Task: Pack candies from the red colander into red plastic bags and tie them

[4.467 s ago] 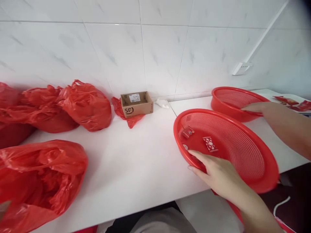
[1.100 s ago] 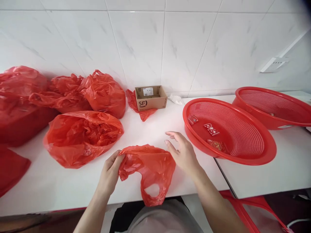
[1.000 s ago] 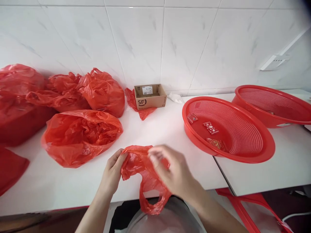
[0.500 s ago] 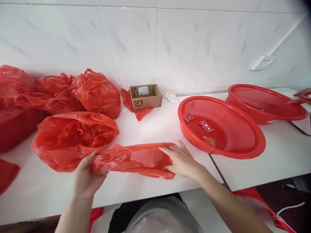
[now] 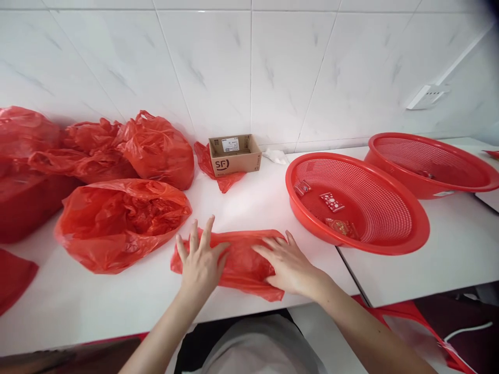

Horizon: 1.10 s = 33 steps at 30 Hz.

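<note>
An empty red plastic bag [image 5: 239, 259] lies flat on the white counter [image 5: 117, 301] near its front edge. My left hand [image 5: 199, 262] rests on the bag's left part with fingers spread, open. My right hand [image 5: 286, 265] lies flat on the bag's right part, fingers stretched out, also open. Neither hand grips anything.
Several stuffed red bags [image 5: 120, 221] fill the left side. A small cardboard box [image 5: 234, 154] stands by the tiled wall. To the right are a red mesh basket [image 5: 390, 241] holding small red packets [image 5: 332, 201] and a second red basket [image 5: 429, 166].
The bag was held bunched up, then pulled out wide between both hands. Now it lies flat and both hands press on it with open fingers.
</note>
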Motion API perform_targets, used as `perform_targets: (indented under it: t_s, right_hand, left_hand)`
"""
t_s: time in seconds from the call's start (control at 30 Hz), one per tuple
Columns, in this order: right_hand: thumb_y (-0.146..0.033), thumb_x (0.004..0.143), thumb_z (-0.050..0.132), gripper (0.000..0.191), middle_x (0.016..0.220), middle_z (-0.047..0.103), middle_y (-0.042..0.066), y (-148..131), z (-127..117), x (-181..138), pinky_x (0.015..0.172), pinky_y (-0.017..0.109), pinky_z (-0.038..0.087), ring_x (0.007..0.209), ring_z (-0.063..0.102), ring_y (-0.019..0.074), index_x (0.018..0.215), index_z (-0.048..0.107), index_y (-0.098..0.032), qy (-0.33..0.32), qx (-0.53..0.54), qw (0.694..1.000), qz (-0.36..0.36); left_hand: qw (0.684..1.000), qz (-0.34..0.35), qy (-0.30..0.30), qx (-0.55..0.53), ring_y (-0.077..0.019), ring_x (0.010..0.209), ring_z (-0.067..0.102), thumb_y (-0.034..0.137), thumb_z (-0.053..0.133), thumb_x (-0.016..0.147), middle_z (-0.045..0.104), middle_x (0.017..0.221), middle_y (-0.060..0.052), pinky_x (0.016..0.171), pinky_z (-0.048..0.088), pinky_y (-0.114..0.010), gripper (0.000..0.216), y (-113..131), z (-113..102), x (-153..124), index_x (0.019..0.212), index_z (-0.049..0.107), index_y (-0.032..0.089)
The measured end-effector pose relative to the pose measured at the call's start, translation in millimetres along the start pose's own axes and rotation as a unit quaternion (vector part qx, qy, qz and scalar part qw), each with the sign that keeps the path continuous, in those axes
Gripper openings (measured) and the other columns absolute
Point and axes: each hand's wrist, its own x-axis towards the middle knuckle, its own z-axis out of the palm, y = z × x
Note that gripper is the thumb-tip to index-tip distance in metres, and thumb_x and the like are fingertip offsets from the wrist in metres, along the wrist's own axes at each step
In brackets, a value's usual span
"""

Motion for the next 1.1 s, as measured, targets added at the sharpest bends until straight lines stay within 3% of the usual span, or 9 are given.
perform_targets:
  t_s: [0.1,0.23,0.37,0.43,0.5,0.67,0.77,0.97,1.1]
  right_hand:
    - [-0.008,0.064,0.065,0.081,0.153,0.038,0.012,10,-2,-14,0.116,0.061,0.007,0.141,0.033,0.0331,0.141,0.05,-0.027,-0.052,0.032,0.998,0.0]
    - [-0.015,0.077,0.064,0.062,0.147,0.049,0.001,17,-30,-48,0.118,0.054,0.015,0.14,0.037,0.0268,0.134,0.056,-0.037,-0.057,0.147,0.987,-0.042]
    - [-0.035,0.091,0.057,0.035,0.127,0.065,-0.003,25,-92,-77,0.108,0.045,0.039,0.124,0.055,0.0236,0.124,0.063,-0.041,0.069,0.238,0.967,-0.059]
    - [-0.037,0.09,0.056,0.032,0.122,0.067,0.0,44,-120,-80,0.101,0.044,0.045,0.116,0.06,0.0239,0.121,0.065,-0.037,0.165,0.206,0.964,0.016]
    - [-0.038,0.087,0.058,0.038,0.124,0.065,0.003,74,-136,-76,0.1,0.047,0.045,0.116,0.059,0.0264,0.125,0.062,-0.034,0.185,0.129,0.967,0.116]
    - [-0.034,0.071,0.072,0.054,0.124,0.064,0.015,147,-118,-59,0.087,0.047,0.048,0.105,0.064,0.0345,0.123,0.065,-0.024,0.025,0.003,0.97,0.243]
    - [-0.039,0.068,0.074,0.051,0.114,0.067,0.018,161,-101,-53,0.079,0.043,0.049,0.093,0.067,0.0328,0.116,0.067,-0.022,0.011,-0.012,0.967,0.253]
    - [-0.04,0.07,0.072,0.056,0.105,0.068,0.011,134,-121,-54,0.075,0.041,0.05,0.087,0.066,0.0294,0.123,0.061,-0.024,0.062,0.035,0.965,0.254]
    - [-0.043,0.08,0.065,0.052,0.109,0.065,0.005,65,-124,-57,0.081,0.036,0.053,0.091,0.065,0.0214,0.129,0.055,-0.028,0.122,0.291,0.945,0.083]
  left_hand:
    - [0.997,-0.037,-0.053,0.032,-0.0449,0.133,0.04,0.022,0.052,0.087,0.047,0.146,-0.012,0.101,0.03,-0.074,0.021,-26,15,10,0.086,0.073,0.023]
    - [0.995,-0.037,-0.095,-0.009,-0.0325,0.108,0.063,0.02,0.047,0.085,0.057,0.132,-0.014,0.081,0.057,-0.047,0.031,-40,14,4,0.103,0.072,0.023]
    - [0.981,-0.054,-0.126,-0.137,-0.0326,0.12,0.056,0.036,0.048,0.089,0.042,0.145,-0.009,0.091,0.054,-0.05,0.031,-35,10,-12,0.107,0.073,0.031]
    - [0.973,-0.056,-0.115,-0.195,-0.0334,0.124,0.053,0.044,0.051,0.088,0.037,0.149,-0.006,0.096,0.051,-0.051,0.03,-33,8,-19,0.103,0.074,0.033]
    - [0.964,-0.056,-0.107,-0.237,-0.0317,0.123,0.053,0.05,0.053,0.086,0.034,0.152,-0.001,0.094,0.053,-0.048,0.03,-30,4,-24,0.102,0.074,0.036]
    - [0.923,-0.109,-0.151,-0.336,-0.0289,0.128,0.05,0.051,0.056,0.084,0.048,0.146,0.001,0.109,0.041,-0.049,0.04,-22,-5,-33,0.121,0.063,0.039]
    - [0.893,-0.159,-0.164,-0.389,-0.0285,0.132,0.048,0.05,0.058,0.083,0.057,0.138,0.0,0.114,0.034,-0.051,0.046,-19,-6,-35,0.127,0.058,0.036]
    - [0.89,-0.18,-0.113,-0.404,-0.0303,0.135,0.045,0.048,0.06,0.082,0.051,0.142,-0.006,0.115,0.03,-0.054,0.054,-15,3,-33,0.134,0.053,0.031]
    - [0.89,-0.162,-0.134,-0.405,-0.0299,0.137,0.041,0.046,0.059,0.084,0.047,0.145,-0.006,0.113,0.033,-0.053,0.058,-6,8,-28,0.139,0.047,0.032]
